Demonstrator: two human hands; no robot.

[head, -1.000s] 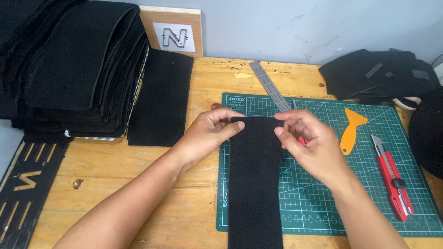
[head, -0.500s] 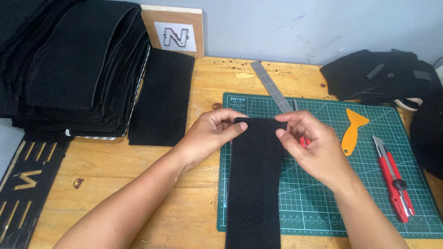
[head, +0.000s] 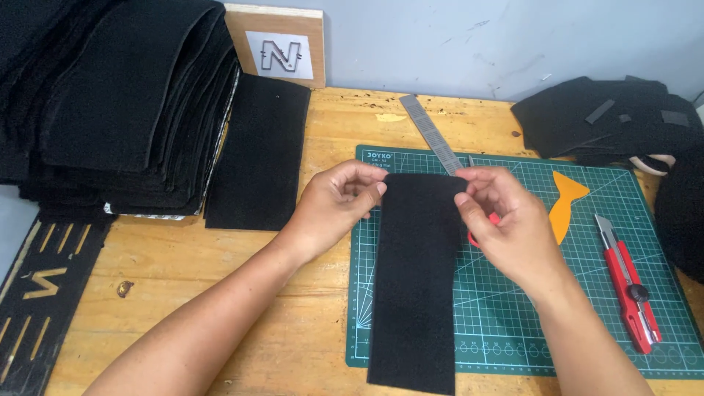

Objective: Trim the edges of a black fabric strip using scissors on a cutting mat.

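Hands at the far end of a black felt strip (head: pixel 414 279) lying lengthwise on our green cutting mat (head: pixel 513 308), near the table's front edge. Left hand (head: pixel 334 205) grip pinched on its far left corner, right hand (head: pixel 506 224) grip pinched on the far right corner. Steel ruler (head: pixel 433 132), orange scraper (head: pixel 566 205), red utility knife (head: pixel 627 286) beside; black felt stack (head: pixel 125 103) at far left corner.

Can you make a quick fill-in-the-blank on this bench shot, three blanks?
1. Both hands pinch the top edge of a black ____ strip.
2. The strip lies on a ____ cutting mat.
3. The red utility knife lies to the ____ of the right hand.

Missing words: fabric; green; right
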